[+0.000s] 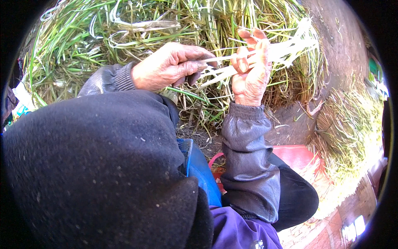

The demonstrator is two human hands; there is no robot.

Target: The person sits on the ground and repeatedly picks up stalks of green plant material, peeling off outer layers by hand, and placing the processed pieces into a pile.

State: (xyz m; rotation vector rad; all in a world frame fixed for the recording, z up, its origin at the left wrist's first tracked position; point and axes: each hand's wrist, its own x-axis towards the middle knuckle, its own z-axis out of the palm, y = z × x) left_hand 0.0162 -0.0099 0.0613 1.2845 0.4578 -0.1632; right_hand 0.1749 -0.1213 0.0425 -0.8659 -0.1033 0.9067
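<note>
My left hand (169,67) pinches the end of a pale, narrow plant strand (222,58) between thumb and fingers. The strand runs right, to the curled fingers of my right hand (251,67), whose palm is turned up. Several more whitish strands (220,77) pass through the right hand's grip, with loose ends hanging to its left. On its far side they fan out as a bright bundle (293,48), partly washed out by sunlight. A large heap of green and yellowing long-leaved stalks (192,18) lies under and behind both hands.
A second pile of stalks (345,124) lies at the right, near a red sheet (292,155). Bare brown ground (342,40) runs along the heap's right side. A blue plastic object (202,171) sits beside my dark-clothed leg (93,155).
</note>
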